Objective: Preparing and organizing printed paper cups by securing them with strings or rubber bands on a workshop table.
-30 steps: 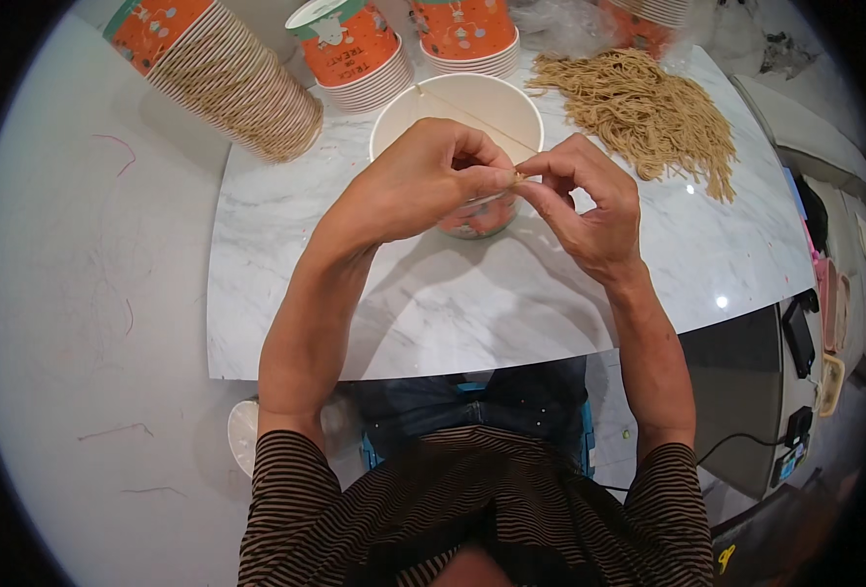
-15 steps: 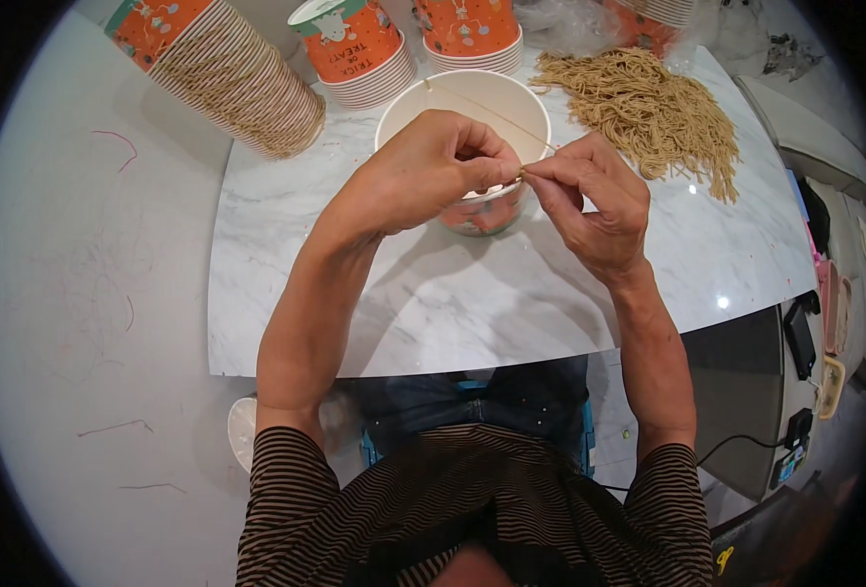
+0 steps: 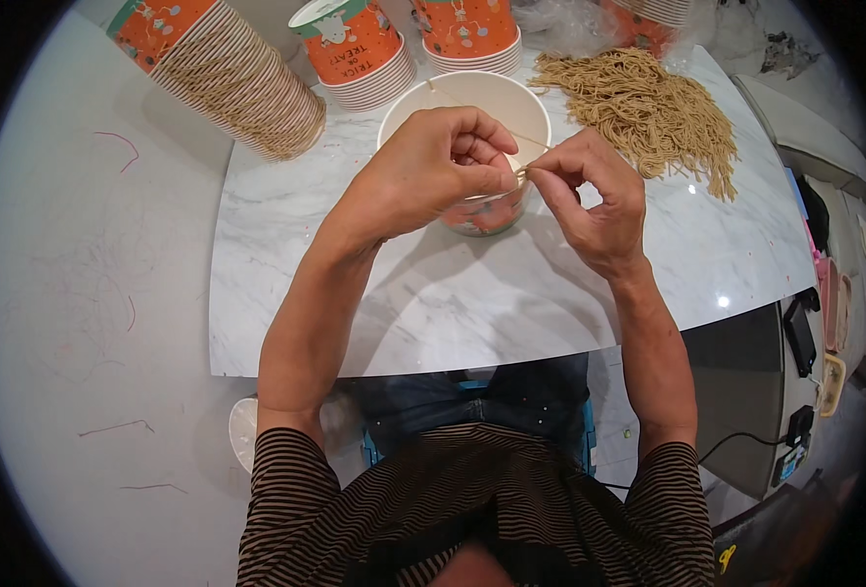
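Bright, pale light covers a glossy counter point(image 3: 727, 245), with small glare spots point(image 3: 723, 302) at 2 and 3 o'clock, while soft shadows point(image 3: 482, 284) spread below the left hand point(image 3: 443, 164) and right hand point(image 3: 597, 205) toward 6 o'clock. Dimmer tones sit near 4 o'clock. Fisheye distortion bows the counter's near edge; black vignetting rounds corners, where detail softens.

White marbled tabletop point(image 3: 433, 323), crumpled clear plastic point(image 3: 567, 25) at its far side, black cable point(image 3: 739, 434) lower right

Dark lettering point(image 3: 357, 66) — three short lines, upside down, on orange cup point(image 3: 363, 44)
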`<action>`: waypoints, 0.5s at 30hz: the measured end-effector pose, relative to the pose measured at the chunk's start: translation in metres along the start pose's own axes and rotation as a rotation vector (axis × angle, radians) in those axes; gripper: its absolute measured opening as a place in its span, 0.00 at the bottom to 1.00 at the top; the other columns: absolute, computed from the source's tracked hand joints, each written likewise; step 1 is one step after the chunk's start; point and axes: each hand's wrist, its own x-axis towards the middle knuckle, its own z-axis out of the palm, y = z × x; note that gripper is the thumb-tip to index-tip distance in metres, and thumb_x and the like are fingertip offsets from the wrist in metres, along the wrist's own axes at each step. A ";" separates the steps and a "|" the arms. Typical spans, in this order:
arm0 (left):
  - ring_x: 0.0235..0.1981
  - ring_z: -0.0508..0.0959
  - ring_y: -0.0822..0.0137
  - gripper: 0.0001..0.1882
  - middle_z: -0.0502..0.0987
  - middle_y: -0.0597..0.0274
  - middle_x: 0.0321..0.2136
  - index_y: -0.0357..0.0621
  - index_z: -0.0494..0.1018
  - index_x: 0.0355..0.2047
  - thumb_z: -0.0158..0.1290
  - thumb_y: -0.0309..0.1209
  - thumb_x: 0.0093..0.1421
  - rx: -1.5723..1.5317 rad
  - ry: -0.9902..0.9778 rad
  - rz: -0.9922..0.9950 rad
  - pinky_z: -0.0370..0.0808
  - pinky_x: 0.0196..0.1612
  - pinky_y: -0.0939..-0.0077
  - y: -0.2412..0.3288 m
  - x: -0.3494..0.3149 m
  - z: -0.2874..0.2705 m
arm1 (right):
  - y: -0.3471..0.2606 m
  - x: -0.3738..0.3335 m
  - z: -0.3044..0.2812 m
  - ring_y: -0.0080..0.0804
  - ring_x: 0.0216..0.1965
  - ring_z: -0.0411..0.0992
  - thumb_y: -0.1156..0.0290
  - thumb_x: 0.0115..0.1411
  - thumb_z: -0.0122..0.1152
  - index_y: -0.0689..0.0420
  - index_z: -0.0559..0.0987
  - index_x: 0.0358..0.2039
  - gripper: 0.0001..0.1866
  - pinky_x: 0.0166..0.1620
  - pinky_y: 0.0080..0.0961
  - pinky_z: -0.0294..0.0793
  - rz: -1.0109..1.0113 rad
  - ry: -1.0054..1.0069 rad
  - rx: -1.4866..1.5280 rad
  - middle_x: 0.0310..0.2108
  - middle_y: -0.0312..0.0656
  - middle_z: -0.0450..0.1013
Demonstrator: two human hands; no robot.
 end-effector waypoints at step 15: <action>0.35 0.78 0.81 0.12 0.80 0.69 0.35 0.34 0.78 0.46 0.63 0.26 0.63 0.038 0.024 0.045 0.78 0.40 0.85 -0.002 -0.003 0.000 | -0.001 0.000 -0.004 0.20 0.31 0.75 0.80 0.61 0.68 0.62 0.84 0.35 0.02 0.36 0.19 0.75 0.235 0.000 0.130 0.32 0.36 0.78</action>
